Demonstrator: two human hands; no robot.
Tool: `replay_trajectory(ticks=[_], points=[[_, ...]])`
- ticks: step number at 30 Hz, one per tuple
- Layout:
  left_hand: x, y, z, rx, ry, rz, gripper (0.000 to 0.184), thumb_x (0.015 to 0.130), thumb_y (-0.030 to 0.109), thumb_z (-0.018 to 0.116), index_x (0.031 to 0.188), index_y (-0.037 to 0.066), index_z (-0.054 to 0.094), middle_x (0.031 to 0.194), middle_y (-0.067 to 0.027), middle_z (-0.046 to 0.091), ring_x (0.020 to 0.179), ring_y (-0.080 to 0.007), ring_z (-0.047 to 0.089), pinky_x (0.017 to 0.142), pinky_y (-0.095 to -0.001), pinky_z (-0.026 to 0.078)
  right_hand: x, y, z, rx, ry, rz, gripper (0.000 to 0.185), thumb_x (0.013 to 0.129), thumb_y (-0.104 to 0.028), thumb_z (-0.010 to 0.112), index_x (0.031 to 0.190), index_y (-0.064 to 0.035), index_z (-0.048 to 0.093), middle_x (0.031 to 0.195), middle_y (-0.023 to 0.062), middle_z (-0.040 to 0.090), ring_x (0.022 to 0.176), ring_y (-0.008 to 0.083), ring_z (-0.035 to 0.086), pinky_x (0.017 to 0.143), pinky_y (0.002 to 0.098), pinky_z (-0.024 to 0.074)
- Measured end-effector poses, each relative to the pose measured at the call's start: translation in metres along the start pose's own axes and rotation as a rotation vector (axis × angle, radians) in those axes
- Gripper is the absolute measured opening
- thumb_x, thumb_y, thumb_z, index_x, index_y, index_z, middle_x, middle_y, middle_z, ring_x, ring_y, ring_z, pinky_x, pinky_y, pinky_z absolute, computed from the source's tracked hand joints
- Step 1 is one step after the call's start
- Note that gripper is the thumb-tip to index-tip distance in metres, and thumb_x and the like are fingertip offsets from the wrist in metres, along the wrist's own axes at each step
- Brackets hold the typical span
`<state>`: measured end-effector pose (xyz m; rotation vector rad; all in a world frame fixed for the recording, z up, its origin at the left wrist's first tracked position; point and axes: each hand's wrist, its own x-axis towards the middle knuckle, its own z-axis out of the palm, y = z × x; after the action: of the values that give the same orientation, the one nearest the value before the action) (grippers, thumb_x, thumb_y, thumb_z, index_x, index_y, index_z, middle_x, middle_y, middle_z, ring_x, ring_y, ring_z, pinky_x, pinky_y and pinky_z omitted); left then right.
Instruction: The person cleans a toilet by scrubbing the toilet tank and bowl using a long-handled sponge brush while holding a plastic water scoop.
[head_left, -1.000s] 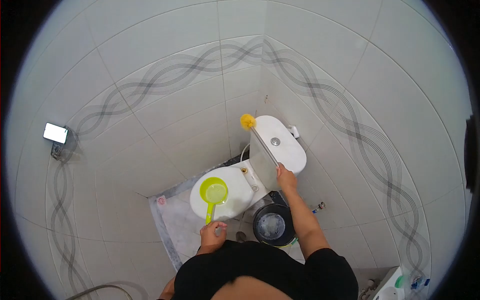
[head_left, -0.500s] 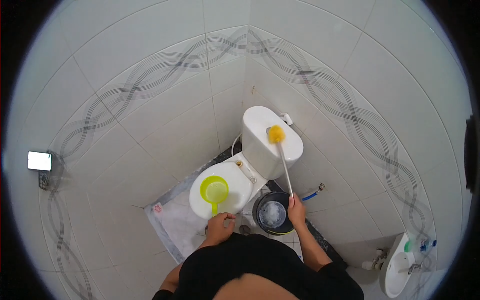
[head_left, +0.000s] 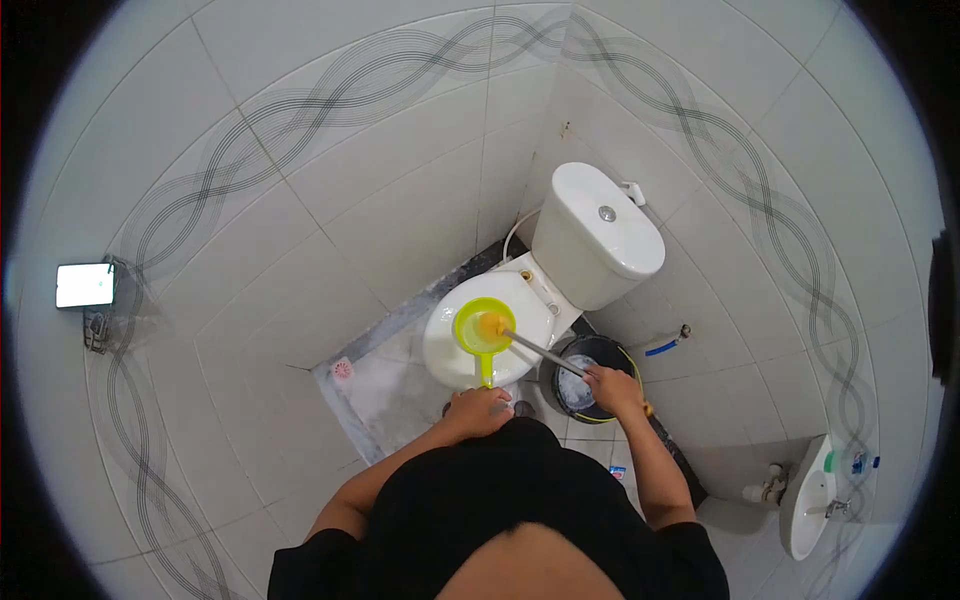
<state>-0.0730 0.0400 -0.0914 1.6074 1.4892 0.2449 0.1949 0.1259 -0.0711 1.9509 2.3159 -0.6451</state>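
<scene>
- Walls [head_left: 390, 200]: pale tiles, crossed by a band of interlaced grey lines, meet in a corner behind the toilet.
- Floor [head_left: 395, 405]: light tiles with a grey marbled border and dark edging along the walls.
- Toilet [head_left: 580, 258]: white, lid [head_left: 448, 345] down; a round flush button [head_left: 607, 214] sits on the cistern top.
- Washbasin [head_left: 800, 530]: white, wall-mounted, at far right, well apart from the hands.
- Bucket [head_left: 602, 349]: black, beside the toilet, containing foamy liquid.
- Brush [head_left: 545, 351]: the principal change. Its yellow head, over the cistern half a second earlier, now lies within the outline of the green dipper [head_left: 487, 370]. This suggests that the work in hand now concerns the dipper's contents rather than the porcelain; actual contact cannot be told.
- Green dipper: over the lid, as before, with pale contents; whether it rests there or hangs just above is unclear.
- Right hand [head_left: 614, 390]: closed around the brush's shaft, above the bucket.
- Left hand [head_left: 478, 412]: fingers curled narrowly at the end of the dipper's handle, apparently holding it.
- Phone [head_left: 86, 285]: bright-screened, in a wall holder at left.
- Packet [head_left: 617, 473]: small, blue and red, on the floor.
</scene>
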Motion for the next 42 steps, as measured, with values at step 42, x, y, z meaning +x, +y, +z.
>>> replay_trajectory(ticks=[42], points=[[-0.120, 0.199, -0.160, -1.059, 0.103, 1.029, 0.012, 0.081, 0.016, 0.059, 0.069, 0.015, 0.058, 0.064, -0.0036, 0.061, 0.068, -0.0253, 0.062, 0.099, -0.0608, 0.009, 0.022, 0.062, -0.011, 0.357, 0.438, 0.274, 0.034, 0.086, -0.026, 0.045, 0.113, -0.0073, 0.055, 0.089, 0.0201, 0.062, 0.081, 0.0349, 0.060, 0.071, 0.0369, 0.0460]])
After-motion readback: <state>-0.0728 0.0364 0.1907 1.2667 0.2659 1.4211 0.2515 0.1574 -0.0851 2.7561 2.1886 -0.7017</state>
